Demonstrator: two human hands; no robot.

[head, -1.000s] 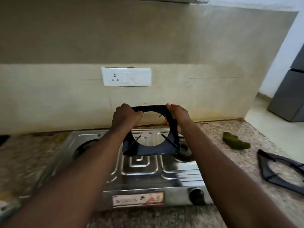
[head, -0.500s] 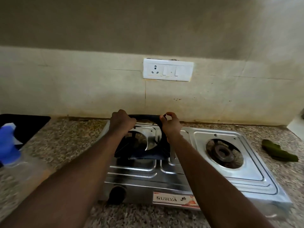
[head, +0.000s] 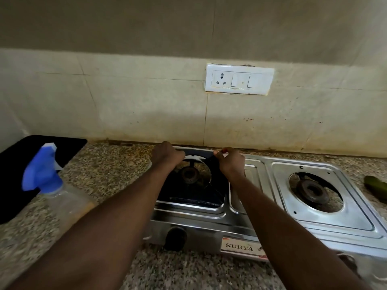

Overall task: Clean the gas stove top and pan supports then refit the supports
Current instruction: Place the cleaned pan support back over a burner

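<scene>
1. Because the refit has to happen on the stove itself, I am keeping the steel gas stove (head: 247,208) square in front of me on the speckled counter (head: 109,170), backed against the tiled wall so it is not sliding as I press down.
2. I am lowering the black pan support (head: 194,197) over the left burner (head: 189,174); its near edge is resting in the recessed tray while the far edge is, as far as I can judge, lifted a little, so it is going in tilted rather than flat.
3. I am gripping the far rail at two corners, since that is letting me steer the frame level: my left hand (head: 166,156) is clenched on the far left corner, and my right hand (head: 230,162) is pinching the far right corner with thumb and fingers closed on the metal.
4. The right burner (head: 312,190) is sitting bare, with no support on it, so I am judging the task as partly finished.
5. The spray bottle (head: 52,181) is standing well off to the left, clear of my arms.
6. A green cloth (head: 374,185) is lying at the far right edge, beside the stove.
</scene>
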